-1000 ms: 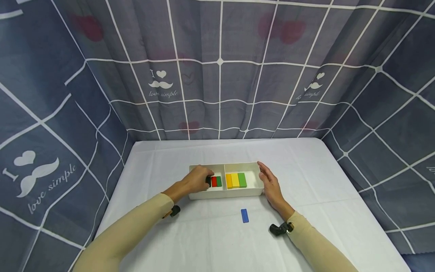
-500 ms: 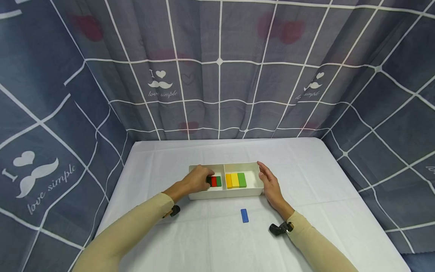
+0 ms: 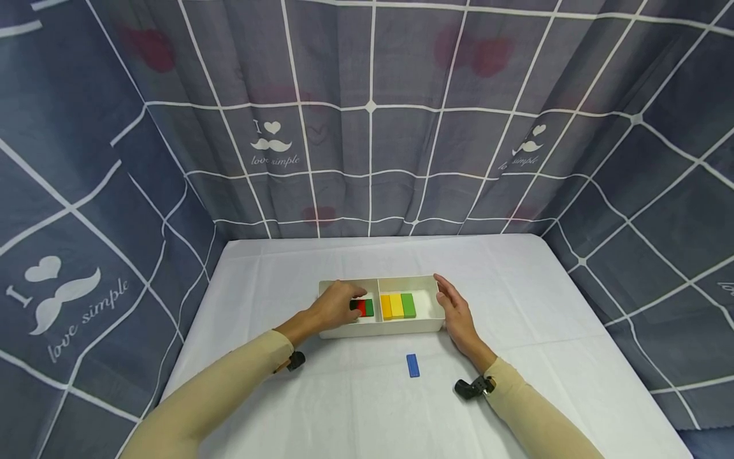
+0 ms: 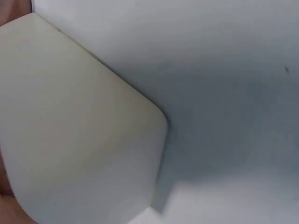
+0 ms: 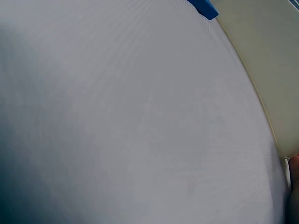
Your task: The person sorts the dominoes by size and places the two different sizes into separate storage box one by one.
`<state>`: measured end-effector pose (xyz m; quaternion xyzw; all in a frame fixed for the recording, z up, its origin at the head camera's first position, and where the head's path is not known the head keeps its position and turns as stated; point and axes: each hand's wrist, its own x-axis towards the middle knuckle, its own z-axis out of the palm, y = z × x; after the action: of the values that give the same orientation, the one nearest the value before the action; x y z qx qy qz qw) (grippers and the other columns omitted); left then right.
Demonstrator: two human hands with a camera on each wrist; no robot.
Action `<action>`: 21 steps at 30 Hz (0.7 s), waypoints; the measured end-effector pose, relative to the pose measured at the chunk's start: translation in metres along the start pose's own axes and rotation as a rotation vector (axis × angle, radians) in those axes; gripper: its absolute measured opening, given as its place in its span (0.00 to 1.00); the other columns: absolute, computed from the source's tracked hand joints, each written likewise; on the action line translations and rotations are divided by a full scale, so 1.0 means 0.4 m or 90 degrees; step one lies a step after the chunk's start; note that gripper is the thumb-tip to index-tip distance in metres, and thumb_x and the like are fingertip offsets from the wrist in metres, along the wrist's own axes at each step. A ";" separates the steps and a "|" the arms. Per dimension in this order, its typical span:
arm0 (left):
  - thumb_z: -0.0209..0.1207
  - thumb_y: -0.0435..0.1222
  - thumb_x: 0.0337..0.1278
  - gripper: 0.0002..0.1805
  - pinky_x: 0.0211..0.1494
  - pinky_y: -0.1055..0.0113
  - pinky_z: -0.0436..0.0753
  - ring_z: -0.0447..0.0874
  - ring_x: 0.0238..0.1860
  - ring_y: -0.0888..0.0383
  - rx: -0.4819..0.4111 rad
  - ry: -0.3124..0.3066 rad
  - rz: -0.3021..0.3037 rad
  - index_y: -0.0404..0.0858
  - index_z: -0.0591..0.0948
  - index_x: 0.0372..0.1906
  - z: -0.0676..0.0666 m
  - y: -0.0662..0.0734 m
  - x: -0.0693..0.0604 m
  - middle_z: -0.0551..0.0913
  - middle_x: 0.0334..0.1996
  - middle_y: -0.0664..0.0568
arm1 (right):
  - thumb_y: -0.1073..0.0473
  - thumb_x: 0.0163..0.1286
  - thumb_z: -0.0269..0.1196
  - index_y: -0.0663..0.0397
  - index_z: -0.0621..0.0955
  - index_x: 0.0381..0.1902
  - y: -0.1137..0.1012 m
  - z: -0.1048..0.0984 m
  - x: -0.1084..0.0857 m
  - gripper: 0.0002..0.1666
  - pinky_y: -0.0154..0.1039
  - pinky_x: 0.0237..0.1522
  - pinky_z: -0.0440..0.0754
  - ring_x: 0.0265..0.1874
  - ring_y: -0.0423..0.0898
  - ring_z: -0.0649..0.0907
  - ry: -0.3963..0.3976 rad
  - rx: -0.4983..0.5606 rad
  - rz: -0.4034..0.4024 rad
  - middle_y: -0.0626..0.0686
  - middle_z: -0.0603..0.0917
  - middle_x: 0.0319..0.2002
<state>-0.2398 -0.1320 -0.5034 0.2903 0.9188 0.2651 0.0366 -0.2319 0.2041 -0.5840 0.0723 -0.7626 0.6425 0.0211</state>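
A cream two-compartment box [image 3: 390, 328] stands on the white table. My left hand [image 3: 334, 305] reaches over its left end, with thumb and finger about a black block [image 3: 353, 305], mostly hidden. A red block [image 3: 362, 307] and a dark green block [image 3: 369, 307] lie beside it. The right compartment holds an orange block [image 3: 386, 306], a yellow block [image 3: 397, 306] and a light green block [image 3: 408, 305] side by side. Against the box's right end rests my right hand [image 3: 457, 313], fingers extended. The left wrist view shows mostly the box's outer wall [image 4: 84, 102].
A blue block [image 3: 413, 365] lies on the table in front of the box. Its end shows at the top of the right wrist view. Grid-patterned curtains [image 3: 338, 140] enclose the table [image 3: 355, 401] at the back and both sides.
The black block has shifted slightly right, closer to the red one. My left hand's finger and thumb have moved a little right. The right hand and the blue block have stayed put.
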 end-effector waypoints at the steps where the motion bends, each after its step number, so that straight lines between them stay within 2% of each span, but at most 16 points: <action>1: 0.76 0.28 0.60 0.25 0.65 0.52 0.90 0.92 0.59 0.46 -0.004 0.002 0.001 0.29 0.87 0.63 0.000 0.004 -0.001 0.91 0.59 0.39 | 0.55 0.92 0.50 0.47 0.67 0.86 0.000 0.000 0.000 0.30 0.21 0.76 0.62 0.88 0.57 0.60 0.000 0.000 0.000 0.56 0.65 0.86; 7: 0.78 0.31 0.61 0.27 0.65 0.54 0.90 0.92 0.60 0.46 0.004 0.036 0.013 0.29 0.87 0.64 0.006 0.029 0.002 0.91 0.60 0.40 | 0.53 0.92 0.51 0.45 0.67 0.86 -0.003 0.002 -0.001 0.30 0.18 0.73 0.63 0.87 0.55 0.62 0.004 0.001 0.005 0.55 0.66 0.86; 14: 0.79 0.32 0.60 0.27 0.66 0.52 0.89 0.91 0.63 0.45 -0.016 0.086 0.037 0.28 0.87 0.63 0.007 0.066 -0.003 0.91 0.60 0.39 | 0.53 0.92 0.50 0.43 0.68 0.86 0.000 0.000 -0.002 0.30 0.15 0.70 0.64 0.86 0.55 0.63 0.001 0.004 -0.002 0.56 0.67 0.85; 20: 0.79 0.34 0.62 0.27 0.66 0.52 0.89 0.91 0.63 0.44 -0.037 0.095 0.046 0.28 0.86 0.64 0.007 0.097 -0.012 0.90 0.60 0.39 | 0.52 0.92 0.50 0.43 0.67 0.86 -0.001 -0.001 -0.004 0.30 0.15 0.70 0.64 0.86 0.55 0.63 -0.001 0.002 -0.003 0.57 0.67 0.85; 21: 0.79 0.34 0.61 0.28 0.64 0.53 0.90 0.92 0.61 0.44 -0.045 0.094 0.046 0.28 0.86 0.64 0.007 0.102 -0.015 0.90 0.60 0.39 | 0.52 0.92 0.50 0.43 0.68 0.86 -0.001 0.000 -0.004 0.30 0.15 0.70 0.64 0.86 0.55 0.63 -0.001 0.002 -0.003 0.57 0.67 0.85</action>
<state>-0.2134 -0.1057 -0.4858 0.3012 0.8980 0.3191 -0.0309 -0.2302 0.2043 -0.5837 0.0743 -0.7615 0.6436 0.0221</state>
